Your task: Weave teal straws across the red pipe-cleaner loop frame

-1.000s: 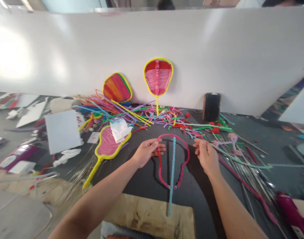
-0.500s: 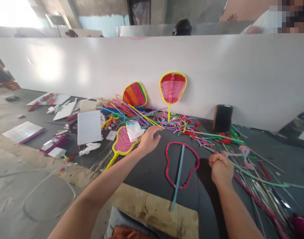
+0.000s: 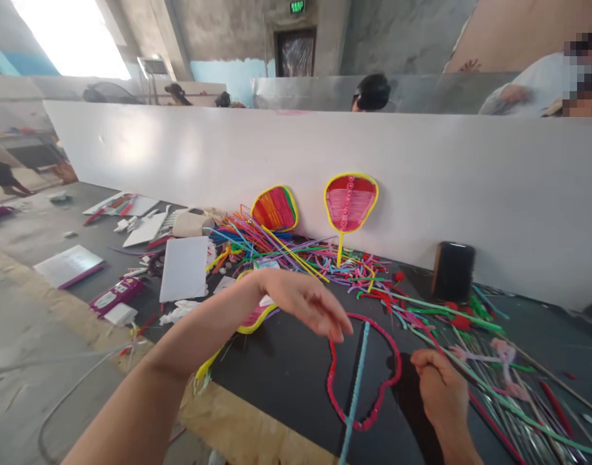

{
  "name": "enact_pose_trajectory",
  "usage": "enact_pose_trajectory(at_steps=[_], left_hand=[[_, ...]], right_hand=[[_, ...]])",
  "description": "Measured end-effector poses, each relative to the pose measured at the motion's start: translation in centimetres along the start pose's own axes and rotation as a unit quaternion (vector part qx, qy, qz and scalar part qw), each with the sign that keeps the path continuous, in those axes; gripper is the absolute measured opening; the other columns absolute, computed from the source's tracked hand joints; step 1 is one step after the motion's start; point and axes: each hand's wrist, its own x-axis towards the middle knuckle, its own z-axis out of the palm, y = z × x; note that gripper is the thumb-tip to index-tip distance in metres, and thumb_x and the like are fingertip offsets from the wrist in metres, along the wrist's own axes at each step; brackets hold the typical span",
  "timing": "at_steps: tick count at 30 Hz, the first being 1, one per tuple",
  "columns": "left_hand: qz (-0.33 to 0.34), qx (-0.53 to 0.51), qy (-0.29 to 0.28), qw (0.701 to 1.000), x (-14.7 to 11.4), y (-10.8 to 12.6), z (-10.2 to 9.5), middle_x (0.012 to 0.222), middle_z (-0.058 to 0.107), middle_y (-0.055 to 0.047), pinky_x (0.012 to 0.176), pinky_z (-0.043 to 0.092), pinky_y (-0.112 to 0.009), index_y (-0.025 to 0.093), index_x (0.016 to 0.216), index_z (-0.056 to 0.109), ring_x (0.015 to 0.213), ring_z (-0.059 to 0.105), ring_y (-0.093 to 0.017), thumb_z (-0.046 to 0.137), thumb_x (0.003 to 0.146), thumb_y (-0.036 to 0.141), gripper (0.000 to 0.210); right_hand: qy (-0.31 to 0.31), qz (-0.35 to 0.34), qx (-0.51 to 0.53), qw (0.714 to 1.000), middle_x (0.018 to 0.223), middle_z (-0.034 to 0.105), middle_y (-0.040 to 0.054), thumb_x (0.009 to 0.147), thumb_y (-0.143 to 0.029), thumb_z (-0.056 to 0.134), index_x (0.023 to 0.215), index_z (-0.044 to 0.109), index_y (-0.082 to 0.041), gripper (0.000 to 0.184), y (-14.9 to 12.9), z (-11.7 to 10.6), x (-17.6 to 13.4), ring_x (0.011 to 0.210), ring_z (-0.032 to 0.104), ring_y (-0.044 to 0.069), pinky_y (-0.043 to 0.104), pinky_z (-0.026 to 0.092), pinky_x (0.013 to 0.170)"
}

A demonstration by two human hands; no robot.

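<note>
Left hand fingers spread, above pink loop; right hand fisted beside loop, holding nothing visible

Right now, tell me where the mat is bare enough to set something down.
Bare black mat lies between the yellow-rimmed fan and the pink loop, under the left hand. It is crowded behind and to the right: the pipe-cleaner pile and sticks past the right hand.
</note>
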Motion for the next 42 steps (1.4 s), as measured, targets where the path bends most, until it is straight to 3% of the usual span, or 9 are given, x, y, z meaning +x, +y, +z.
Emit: enact_pose_trajectory(at_steps=[2,5,8,11,17,26,30,33,42], left_hand=[[-0.006,0.09,0.188,0.978,-1.4,-0.1,-3.2,0.117,0.064,-0.007,0.087,0.05,-0.028,0.018,0.128,0.048,0.106,0.06,-0.018,0.045,0.089,0.03,0.041],[-0.23,0.358,0.4,0.812,-3.6,-2.6,-9.2,0.129,0.057,-0.004,0.099,0.04,-0.028,0.019,0.129,0.046,0.118,0.051,-0.016,0.038,0.088,0.02,0.043],[-0.31,0.388,0.362,0.789,-4.5,-6.2,-12.2,0.138,0.048,-0.008,0.103,0.035,-0.034,0.018,0.133,0.043,0.125,0.044,-0.025,0.062,0.071,0.024,0.066],[-0.361,0.416,0.32,0.771,-4.3,-9.4,-11.6,0.144,0.04,-0.01,0.106,0.025,-0.049,0.024,0.14,0.032,0.132,0.031,-0.033,0.074,0.059,0.033,0.092],[-0.428,0.456,0.313,0.715,-4.4,-12.7,-8.8,0.119,0.057,-0.017,0.096,0.023,-0.062,0.021,0.119,0.058,0.116,0.044,-0.038,0.059,0.075,0.044,0.049],[-0.414,0.454,0.287,0.735,-6.4,-11.9,-10.2,0.118,0.06,-0.008,0.093,0.034,-0.044,0.028,0.112,0.063,0.11,0.051,-0.027,0.043,0.085,0.042,0.037],[-0.42,0.45,0.281,0.737,-7.1,-11.5,-11.0,0.131,0.054,-0.006,0.094,0.037,-0.04,0.029,0.12,0.057,0.115,0.049,-0.027,0.058,0.068,0.025,0.053],[-0.436,0.453,0.292,0.721,-6.8,-11.8,-11.1,0.123,0.059,-0.01,0.096,0.035,-0.045,0.025,0.121,0.057,0.113,0.051,-0.031,0.064,0.057,0.021,0.064],[-0.447,0.461,0.416,0.643,-6.8,-10.6,-13.7,0.105,0.066,-0.014,0.098,0.025,-0.056,0.02,0.092,0.069,0.11,0.053,-0.036,0.056,0.071,0.024,0.026]], right_hand=[[-0.012,-0.002,-0.021,1.0,0.064,0.062,0.0031,0.053,-0.026,0.044,0.053,0.057,-0.019,0.014,-0.4,0.0,0.0,0.057,0.051,0.016,0.026,0.041,0.054],[-0.018,0.005,-0.042,0.999,0.064,0.063,0.0035,0.052,-0.026,0.043,0.053,0.058,-0.019,0.016,-0.9,0.0,0.0,0.059,0.054,0.017,0.026,0.043,0.056],[-0.021,0.007,-0.042,0.999,0.066,0.063,0.0039,0.053,-0.028,0.045,0.053,0.058,-0.019,0.016,-0.9,0.1,0.0,0.063,0.056,0.019,0.026,0.044,0.057],[-0.03,0.004,-0.047,0.998,0.066,0.063,0.0034,0.055,-0.029,0.046,0.055,0.058,-0.019,0.016,-0.7,0.0,0.0,0.061,0.056,0.018,0.025,0.045,0.056],[-0.04,0.004,-0.09,0.995,0.067,0.064,0.0035,0.056,-0.03,0.043,0.055,0.058,-0.02,0.018,-0.8,-0.4,0.0,0.062,0.058,0.018,0.026,0.046,0.059],[-0.05,-0.002,-0.093,0.994,0.065,0.064,0.0034,0.056,-0.031,0.043,0.054,0.058,-0.02,0.019,-1.0,-0.2,0.1,0.062,0.059,0.018,0.026,0.047,0.058],[-0.051,-0.003,-0.088,0.995,0.064,0.064,0.0032,0.056,-0.031,0.044,0.054,0.059,-0.02,0.019,-1.2,-0.2,0.1,0.062,0.059,0.019,0.026,0.047,0.059],[-0.053,-0.002,-0.093,0.994,0.064,0.065,0.003,0.057,-0.031,0.045,0.055,0.059,-0.02,0.018,-1.5,-0.3,0.1,0.062,0.059,0.019,0.025,0.047,0.058],[-0.053,-0.011,-0.064,0.996,0.065,0.065,0.0034,0.057,-0.029,0.046,0.055,0.06,-0.02,0.017,-1.4,-0.2,0.1,0.06,0.058,0.018,0.026,0.047,0.058]])
